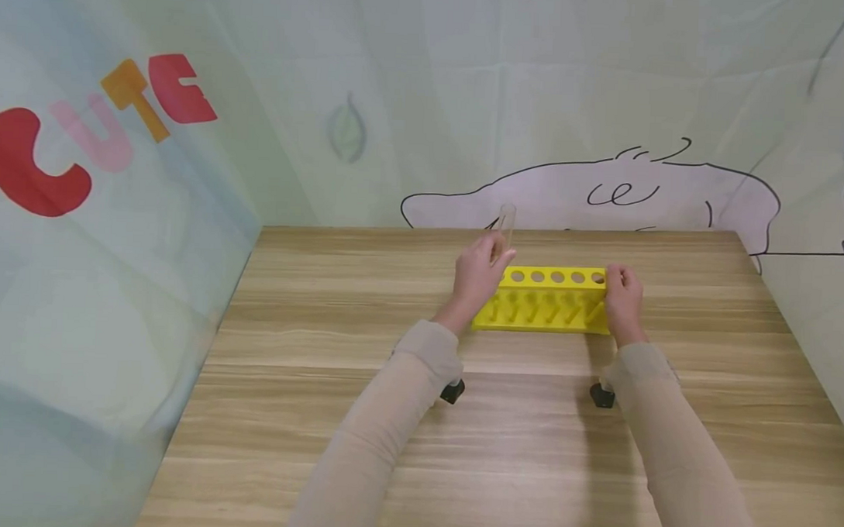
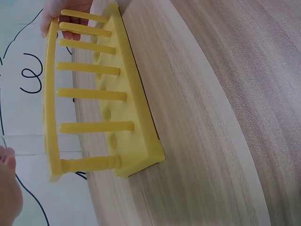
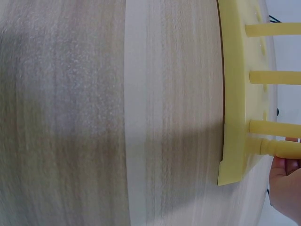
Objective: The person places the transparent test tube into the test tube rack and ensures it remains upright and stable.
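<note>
A clear test tube [image 1: 507, 218] stands nearly upright in the fingers of my left hand [image 1: 477, 273], its upper end showing above them. This hand is at the left end of a yellow test tube rack [image 1: 541, 327], hiding that corner in the head view. At the rack's other end, my right hand [image 1: 625, 298] grips the end with thumb and fingers. The left wrist view shows the rack's row of pegs [image 2: 91, 94] and part of the left hand [image 2: 9, 193]. In the right wrist view, the right hand [image 3: 287, 193] is at the rack's end post [image 3: 282, 149].
The rack stands on a wood-grain table [image 1: 527, 453], towards its far edge. Behind and to the left hangs a pale printed cloth [image 1: 294, 119] with letters and line drawings. Small black devices [image 1: 452, 391] sit at both wrists.
</note>
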Action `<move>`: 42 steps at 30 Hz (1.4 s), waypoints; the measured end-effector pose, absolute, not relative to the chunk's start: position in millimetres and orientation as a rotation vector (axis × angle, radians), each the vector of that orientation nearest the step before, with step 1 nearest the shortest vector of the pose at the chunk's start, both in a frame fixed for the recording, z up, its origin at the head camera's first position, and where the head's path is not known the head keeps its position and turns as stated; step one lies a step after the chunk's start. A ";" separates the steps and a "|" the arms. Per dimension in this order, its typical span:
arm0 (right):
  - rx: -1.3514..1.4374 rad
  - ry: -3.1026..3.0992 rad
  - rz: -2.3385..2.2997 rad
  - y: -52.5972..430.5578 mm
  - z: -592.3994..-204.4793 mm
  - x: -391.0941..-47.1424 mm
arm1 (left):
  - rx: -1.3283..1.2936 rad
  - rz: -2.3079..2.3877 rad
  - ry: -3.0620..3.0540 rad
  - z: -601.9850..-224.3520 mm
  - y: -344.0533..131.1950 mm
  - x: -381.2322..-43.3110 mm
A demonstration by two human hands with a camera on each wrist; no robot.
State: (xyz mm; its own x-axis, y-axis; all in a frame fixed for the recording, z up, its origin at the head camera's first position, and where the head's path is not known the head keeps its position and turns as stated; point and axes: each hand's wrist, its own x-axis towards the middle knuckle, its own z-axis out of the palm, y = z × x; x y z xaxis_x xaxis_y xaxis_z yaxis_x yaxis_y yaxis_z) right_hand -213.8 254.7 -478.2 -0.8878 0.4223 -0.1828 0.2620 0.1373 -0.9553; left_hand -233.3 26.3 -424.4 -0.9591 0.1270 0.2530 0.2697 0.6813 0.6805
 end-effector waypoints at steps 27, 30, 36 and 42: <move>-0.689 -2.250 1.866 255.1 -479.4 -215.1 | -0.321 -1.051 -2.775 -435.4 25.8 -230.5; -0.688 -2.244 1.867 254.9 -480.0 -215.7 | -0.325 -1.053 -2.770 -436.3 25.9 -230.3; -0.697 -2.264 1.862 255.3 -479.2 -215.3 | -0.322 -1.056 -2.755 -438.2 26.1 -230.1; -0.707 -2.276 1.861 254.8 -478.2 -215.0 | -0.315 -1.058 -2.753 -440.1 26.2 -229.2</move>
State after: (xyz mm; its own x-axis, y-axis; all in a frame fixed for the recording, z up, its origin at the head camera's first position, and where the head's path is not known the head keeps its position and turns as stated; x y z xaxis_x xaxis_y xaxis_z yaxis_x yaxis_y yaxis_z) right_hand -215.0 254.8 -478.2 -0.8842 0.4229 -0.1983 0.2783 0.1361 -0.9508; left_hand -229.2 26.2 -440.1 -0.9623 0.1337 0.2370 0.2580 0.7252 0.6384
